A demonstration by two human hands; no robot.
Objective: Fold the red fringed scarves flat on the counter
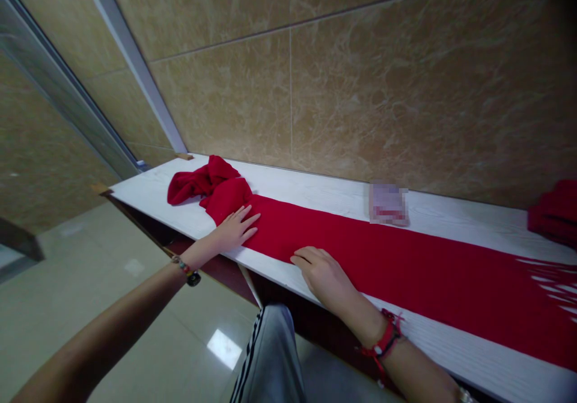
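A long red scarf (406,264) lies stretched along a white table (315,193), its far left end bunched in a heap (202,183) and a fringe at the right (550,276). My left hand (237,230) rests flat on the scarf near the bunched end, fingers spread. My right hand (322,270) presses on the scarf's near edge with fingers curled down onto the cloth. A beaded bracelet is on my left wrist, and red cords are on my right wrist.
A small blurred card or packet (388,203) lies on the table behind the scarf. More red cloth (556,210) sits at the far right. A tan tiled wall (360,78) runs right behind the table. My knee (270,355) is below the table edge.
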